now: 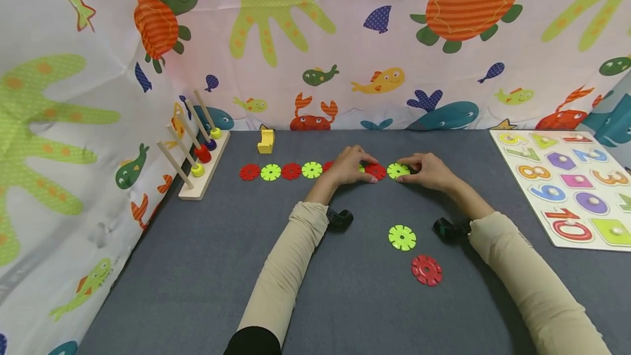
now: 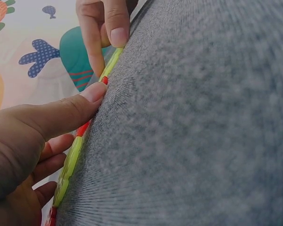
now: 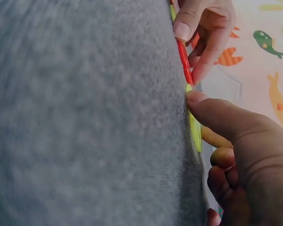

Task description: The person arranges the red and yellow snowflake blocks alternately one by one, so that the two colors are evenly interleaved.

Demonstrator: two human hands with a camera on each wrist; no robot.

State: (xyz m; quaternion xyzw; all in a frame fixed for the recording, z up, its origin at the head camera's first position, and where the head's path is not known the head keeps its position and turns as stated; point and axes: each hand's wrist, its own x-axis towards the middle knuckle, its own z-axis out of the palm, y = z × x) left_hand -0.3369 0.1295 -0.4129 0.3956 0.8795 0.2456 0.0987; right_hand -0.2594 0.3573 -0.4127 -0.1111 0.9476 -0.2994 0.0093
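A line of flat notched discs, red and yellow-green by turns, runs across the grey cloth. My left hand (image 1: 348, 166) pinches a red disc (image 1: 376, 172) near the line's right end, thumb on the near edge and fingers on the far edge. Right beside it, my right hand (image 1: 429, 171) holds the last yellow-green disc (image 1: 396, 171) between thumb and fingers. In the right wrist view this yellow-green disc (image 3: 195, 132) meets the edge of the red disc (image 3: 184, 61). The left hand hides part of the line's middle.
Closer to me lie a loose yellow-green disc (image 1: 402, 238) and a loose red disc (image 1: 426, 270). A wooden peg stand (image 1: 197, 186) with coloured beads is at the left, beside a small yellow block (image 1: 265, 141). At the right lies a number puzzle board (image 1: 547, 201).
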